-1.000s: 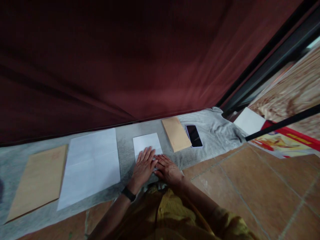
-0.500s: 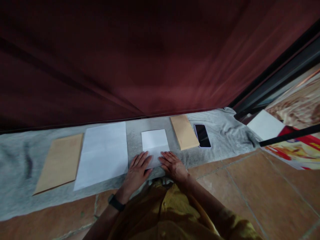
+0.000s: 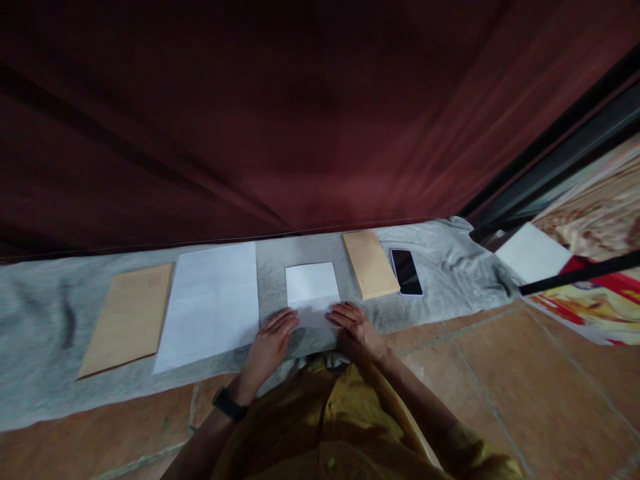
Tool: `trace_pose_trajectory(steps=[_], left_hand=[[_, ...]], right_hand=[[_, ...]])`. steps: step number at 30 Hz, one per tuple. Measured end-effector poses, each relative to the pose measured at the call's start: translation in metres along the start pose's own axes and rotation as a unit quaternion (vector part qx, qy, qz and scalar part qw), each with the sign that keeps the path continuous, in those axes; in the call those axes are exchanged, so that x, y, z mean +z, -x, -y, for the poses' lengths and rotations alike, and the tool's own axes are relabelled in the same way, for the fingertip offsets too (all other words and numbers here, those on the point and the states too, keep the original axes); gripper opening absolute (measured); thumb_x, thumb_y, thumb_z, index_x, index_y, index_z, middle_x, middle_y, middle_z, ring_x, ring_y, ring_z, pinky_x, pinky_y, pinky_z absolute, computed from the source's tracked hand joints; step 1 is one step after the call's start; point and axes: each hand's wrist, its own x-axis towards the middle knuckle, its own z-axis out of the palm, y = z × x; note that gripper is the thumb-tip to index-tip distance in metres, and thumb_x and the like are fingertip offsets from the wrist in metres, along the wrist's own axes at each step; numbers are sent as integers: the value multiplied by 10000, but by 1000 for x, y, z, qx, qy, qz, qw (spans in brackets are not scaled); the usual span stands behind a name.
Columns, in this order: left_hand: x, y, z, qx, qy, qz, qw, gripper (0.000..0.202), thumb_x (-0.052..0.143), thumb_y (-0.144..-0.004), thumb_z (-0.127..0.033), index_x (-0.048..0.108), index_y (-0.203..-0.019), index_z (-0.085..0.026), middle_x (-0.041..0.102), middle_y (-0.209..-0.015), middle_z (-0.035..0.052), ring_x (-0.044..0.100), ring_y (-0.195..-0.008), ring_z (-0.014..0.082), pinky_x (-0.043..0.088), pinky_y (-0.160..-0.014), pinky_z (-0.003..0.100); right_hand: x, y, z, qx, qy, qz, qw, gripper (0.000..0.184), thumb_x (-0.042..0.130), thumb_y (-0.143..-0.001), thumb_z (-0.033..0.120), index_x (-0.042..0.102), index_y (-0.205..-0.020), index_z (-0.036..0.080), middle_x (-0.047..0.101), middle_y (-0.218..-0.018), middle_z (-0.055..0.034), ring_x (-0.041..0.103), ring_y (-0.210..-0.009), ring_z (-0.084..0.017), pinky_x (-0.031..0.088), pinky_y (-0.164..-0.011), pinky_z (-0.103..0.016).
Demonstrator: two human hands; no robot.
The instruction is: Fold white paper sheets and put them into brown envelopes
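Observation:
A small white sheet of paper [image 3: 313, 283] lies on the grey cloth in front of me, with a crease across its middle. Its near part tilts up slightly off the cloth. At the near left corner, my left hand [image 3: 273, 340] pinches the paper, fingers on top and thumb out of sight. My right hand [image 3: 356, 328] grips the near right corner in the same way, fingers together and curled over the edge. Left of the small paper is a large stack or sheet of white paper [image 3: 210, 303]. A stack of brown envelopes [image 3: 371, 265] lies to the right.
Another brown envelope or stack [image 3: 127, 320] rests at the far left of the grey cloth [image 3: 35, 333]. A phone [image 3: 407, 272] lies beside the right envelopes. Behind hangs a dark red curtain [image 3: 320, 133]. At right are a black bar [image 3: 580, 272] and a colourful printed box [image 3: 595, 300].
Both hands have gone from lying flat on the small paper to gripping its near corners, and the near edge has come up a little. The view has shifted slightly.

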Motion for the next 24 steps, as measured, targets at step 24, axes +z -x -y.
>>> trace_pose_trajectory(steps=[24], left_hand=[[7,-11,10,-89,100,-104,985,361,496,-1018,-479,732,-912,-227,763,-916,48,720,-887,217,602,-847,381]], right_hand=[[-9,-22,4,82,-107,-70,988,325,458,-1076,315,744,-1228,284,760,-1198,-45,685,-1139,-223,530,-1031,-375]])
